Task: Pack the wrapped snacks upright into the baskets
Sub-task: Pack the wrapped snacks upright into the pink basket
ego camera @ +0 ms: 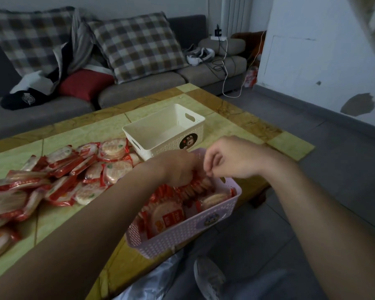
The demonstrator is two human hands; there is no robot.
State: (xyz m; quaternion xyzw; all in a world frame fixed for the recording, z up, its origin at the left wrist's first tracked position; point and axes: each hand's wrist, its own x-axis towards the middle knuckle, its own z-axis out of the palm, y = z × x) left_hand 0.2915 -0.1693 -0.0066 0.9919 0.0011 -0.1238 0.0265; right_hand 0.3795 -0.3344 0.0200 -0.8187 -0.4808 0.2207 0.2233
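A grey sofa (139,89) with checked cushions (139,44) stands behind the yellow marbled tabletop (59,146). In the pink lattice plastic basket (182,234), red-wrapped round snacks (167,215) stand upright. My left grip (178,167) clasps a row and my right grip (236,159) pinches one wrapper. Loose wrapped snacks (63,182) heap left of it, with a cream plastic basket (171,144) just behind. Wrapper print is too blurred to read.

grey sofa (139,87) — plaid cushions (136,44) | tiled floor (333,148) | scuffed white wall (323,50)

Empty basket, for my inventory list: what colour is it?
The basket is cream white; head view.
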